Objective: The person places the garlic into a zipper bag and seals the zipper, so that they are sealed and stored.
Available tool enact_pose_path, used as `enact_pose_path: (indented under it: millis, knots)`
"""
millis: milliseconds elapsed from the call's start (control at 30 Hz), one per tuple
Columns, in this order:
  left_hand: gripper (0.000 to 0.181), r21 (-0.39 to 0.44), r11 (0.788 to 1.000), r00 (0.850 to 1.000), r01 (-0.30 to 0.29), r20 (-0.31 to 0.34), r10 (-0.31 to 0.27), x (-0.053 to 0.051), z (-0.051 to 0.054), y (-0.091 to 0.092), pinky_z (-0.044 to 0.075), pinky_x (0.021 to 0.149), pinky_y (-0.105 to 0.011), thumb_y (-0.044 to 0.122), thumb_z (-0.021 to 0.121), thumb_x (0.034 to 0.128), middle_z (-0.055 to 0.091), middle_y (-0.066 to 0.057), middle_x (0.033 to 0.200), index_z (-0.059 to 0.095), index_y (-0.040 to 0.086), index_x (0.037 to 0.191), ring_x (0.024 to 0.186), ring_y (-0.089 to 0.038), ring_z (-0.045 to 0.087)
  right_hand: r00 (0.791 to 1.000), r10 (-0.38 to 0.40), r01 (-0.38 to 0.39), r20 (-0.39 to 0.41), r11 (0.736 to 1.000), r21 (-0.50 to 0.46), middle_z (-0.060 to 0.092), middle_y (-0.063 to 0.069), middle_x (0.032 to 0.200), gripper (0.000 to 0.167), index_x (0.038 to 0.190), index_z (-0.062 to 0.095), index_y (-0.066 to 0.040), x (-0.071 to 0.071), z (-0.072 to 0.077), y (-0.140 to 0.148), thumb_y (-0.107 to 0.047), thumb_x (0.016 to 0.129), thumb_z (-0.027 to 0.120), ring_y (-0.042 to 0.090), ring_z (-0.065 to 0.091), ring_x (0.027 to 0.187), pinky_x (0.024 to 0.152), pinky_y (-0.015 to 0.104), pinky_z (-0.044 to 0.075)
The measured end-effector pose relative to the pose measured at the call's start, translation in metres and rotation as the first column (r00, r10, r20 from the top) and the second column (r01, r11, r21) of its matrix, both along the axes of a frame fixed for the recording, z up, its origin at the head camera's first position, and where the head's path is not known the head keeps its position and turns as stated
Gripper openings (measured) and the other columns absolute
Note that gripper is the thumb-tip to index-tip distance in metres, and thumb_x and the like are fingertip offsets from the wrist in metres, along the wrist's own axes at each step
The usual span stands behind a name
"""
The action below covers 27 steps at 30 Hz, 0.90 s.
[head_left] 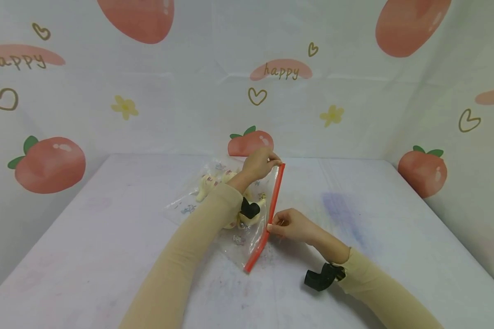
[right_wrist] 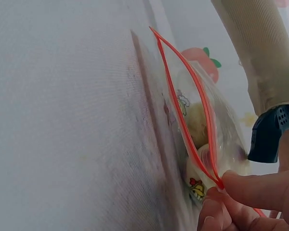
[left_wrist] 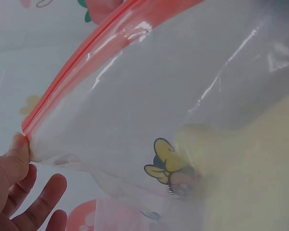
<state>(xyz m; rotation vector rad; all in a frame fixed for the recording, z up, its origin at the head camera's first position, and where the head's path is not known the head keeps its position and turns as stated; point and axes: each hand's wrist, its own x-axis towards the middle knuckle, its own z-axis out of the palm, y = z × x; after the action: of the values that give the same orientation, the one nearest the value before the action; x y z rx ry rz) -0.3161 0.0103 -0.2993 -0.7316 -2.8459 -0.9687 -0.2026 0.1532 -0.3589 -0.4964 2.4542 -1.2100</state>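
Note:
A clear plastic zip bag (head_left: 232,244) with a red zip strip (head_left: 276,189) lies on the table, its strip toward the right. Cream-coloured, rounded things (head_left: 207,185) are inside; their exact kind is unclear, and my left forearm hides part of them. At the strip's far end my left hand (head_left: 258,164) pinches the bag's corner between thumb and finger, the other fingers loosely bent. Midway along the strip, my right hand (head_left: 294,225) pinches the red zip (right_wrist: 209,120). In the right wrist view the zip's two edges gape on one side of these fingertips and meet at them.
Black wrist cameras (head_left: 323,278) sit on both forearms. The white table (head_left: 107,256) has a bluish stain (head_left: 341,214) right of the bag. Behind it hangs a white cloth (head_left: 189,100) printed with red fruit, hearts and flowers.

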Motion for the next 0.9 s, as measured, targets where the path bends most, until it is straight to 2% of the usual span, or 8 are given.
enact_pose_path:
  millis: [467,767,900]
  knots:
    - [0.021,0.02,1.0,1.0,-0.001,-0.01,0.001,-0.0043,-0.0039,-0.0028,0.042,0.065,-0.023,0.025,0.058,0.093,0.068,-0.001,0.109,0.072,0.015,0.104,0.088,-0.016,0.061,0.999,0.034,-0.034,-0.014,0.999,0.001,0.055,-0.002,0.059,0.022,0.077,0.062,0.005,0.0085,0.0007,-0.0059,-0.014,0.087,0.064,0.008,0.049,0.054,0.054,0.026,0.047]
    - [0.022,0.01,1.0,1.0,-0.007,-0.002,0.007,-0.0041,0.0001,-0.0051,0.037,0.061,-0.022,0.025,0.056,0.0944,0.069,-0.001,0.106,0.072,0.015,0.104,0.08,-0.015,0.057,0.998,0.055,-0.055,0.002,0.998,0.002,0.055,-0.001,0.061,0.022,0.078,0.063,0.004,0.0082,-0.0033,-0.0083,-0.016,0.087,0.065,0.007,0.049,0.054,0.053,0.025,0.045]
    - [0.022,0.018,1.0,1.0,-0.014,0.004,0.014,-0.0049,0.0006,-0.0056,0.038,0.06,-0.022,0.025,0.056,0.0944,0.07,-0.001,0.108,0.072,0.015,0.105,0.086,-0.015,0.06,0.998,0.066,-0.066,-0.004,0.998,-0.012,0.056,0.001,0.06,0.022,0.077,0.062,0.004,0.0091,-0.0037,-0.0096,-0.015,0.087,0.065,0.007,0.049,0.053,0.052,0.025,0.045]
